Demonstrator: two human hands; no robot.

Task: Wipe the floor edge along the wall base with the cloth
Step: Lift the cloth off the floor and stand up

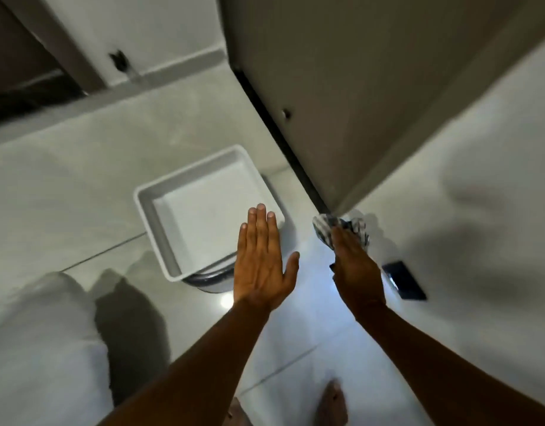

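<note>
A grey-and-white checked cloth (341, 227) is bunched against the floor edge where the white wall (467, 179) meets the tiled floor (295, 318), just beside the lower corner of a grey door (341, 103). My right hand (355, 269) presses down on the cloth, fingers pointing at the wall base. My left hand (260, 259) hovers flat with fingers together and thumb out, holding nothing, over the near corner of a white bin.
A white square bin (160, 229) stands on the floor left of the door. A dark socket plate (403, 279) sits low on the wall right of my right hand. White bedding (40, 348) fills the lower left. My bare feet (331, 407) are below.
</note>
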